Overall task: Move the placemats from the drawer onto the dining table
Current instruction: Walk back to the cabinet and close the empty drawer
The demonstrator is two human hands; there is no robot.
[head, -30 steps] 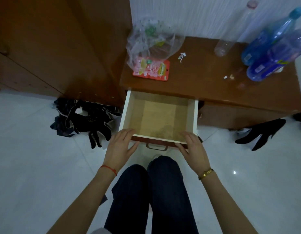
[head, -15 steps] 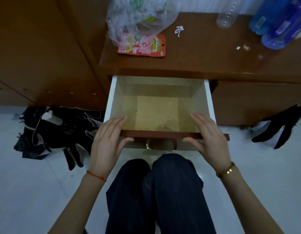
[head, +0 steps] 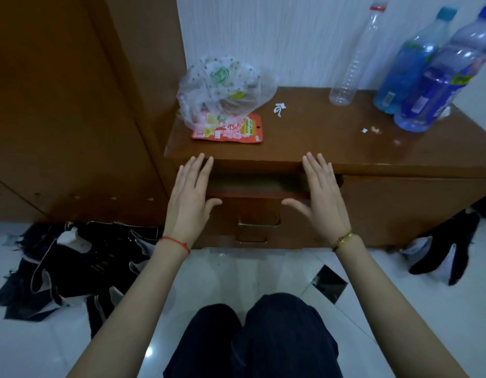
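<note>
The drawer (head: 259, 190) is being pressed by both hands and is standing almost shut, with only a narrow dark gap being left under the edge of the desk (head: 345, 148). The left hand (head: 191, 196) is being held flat and spread against the drawer front at its left end, fingers pointing up toward the desk edge, thumb stretched inward; nothing is being gripped by it. The right hand (head: 322, 195) is being held the same way at the right end, palm flat, fingers extended, thumb pointing inward, with nothing being grasped. A red string (head: 176, 242) is being worn on the left wrist and a gold bracelet (head: 343, 240) on the right. A brass handle (head: 259, 222) is being shown on the drawer front between the two thumbs, untouched.

No placemats are being shown in this view; whether any are inside the drawer cannot be told through the gap.

On the desk a clear plastic bag (head: 225, 88) is being rested on an orange snack packet (head: 236, 130), and an empty clear bottle (head: 353, 58) and two blue bottles (head: 433, 75) are being kept at the far right. Dark clothing (head: 81, 266) is being left heaped on the white tile floor (head: 416, 317) at the left.
</note>
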